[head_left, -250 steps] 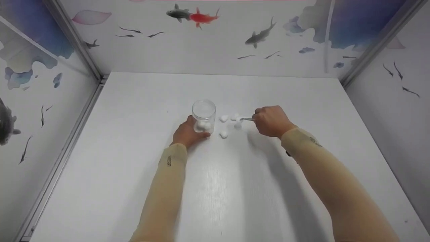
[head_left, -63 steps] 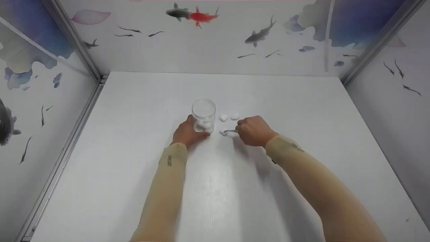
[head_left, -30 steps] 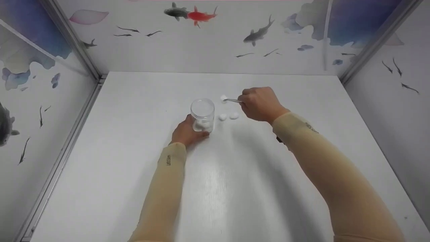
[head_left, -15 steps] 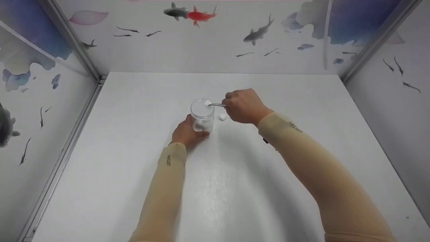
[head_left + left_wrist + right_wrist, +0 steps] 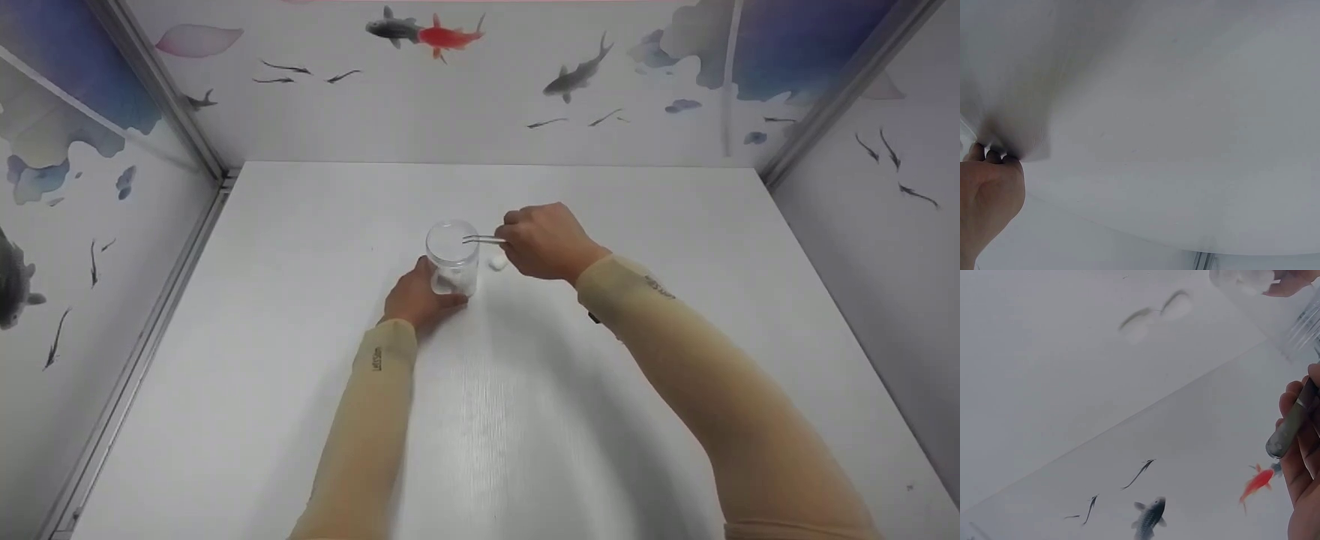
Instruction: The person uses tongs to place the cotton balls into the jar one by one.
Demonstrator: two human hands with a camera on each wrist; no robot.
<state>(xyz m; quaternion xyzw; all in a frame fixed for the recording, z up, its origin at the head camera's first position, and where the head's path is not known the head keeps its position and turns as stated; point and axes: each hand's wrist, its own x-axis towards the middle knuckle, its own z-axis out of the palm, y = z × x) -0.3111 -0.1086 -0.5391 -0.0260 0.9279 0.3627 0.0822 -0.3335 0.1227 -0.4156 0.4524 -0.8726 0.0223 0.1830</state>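
Observation:
A clear jar (image 5: 452, 244) stands upright on the white table with several white cotton balls (image 5: 450, 280) inside. My left hand (image 5: 421, 298) grips its lower part, thumb at the front; in the left wrist view only part of this hand (image 5: 994, 188) shows. My right hand (image 5: 546, 241) pinches metal tweezers (image 5: 486, 239). Their tips are slightly apart over the jar's mouth, with no ball visible between them. A loose cotton ball (image 5: 497, 262) lies right of the jar. The right wrist view shows two loose balls (image 5: 1176, 306) and the tweezers' rounded end (image 5: 1283, 439).
The white table (image 5: 300, 225) reaches back to a wall (image 5: 465, 112) printed with fish. Side panels (image 5: 885, 247) with metal framing stand to the left and right.
My right hand lifted a cotton ball from the table with the tweezers and brought it over the jar. The tweezer tips have since parted and the ball is gone from them. The left hand stays put.

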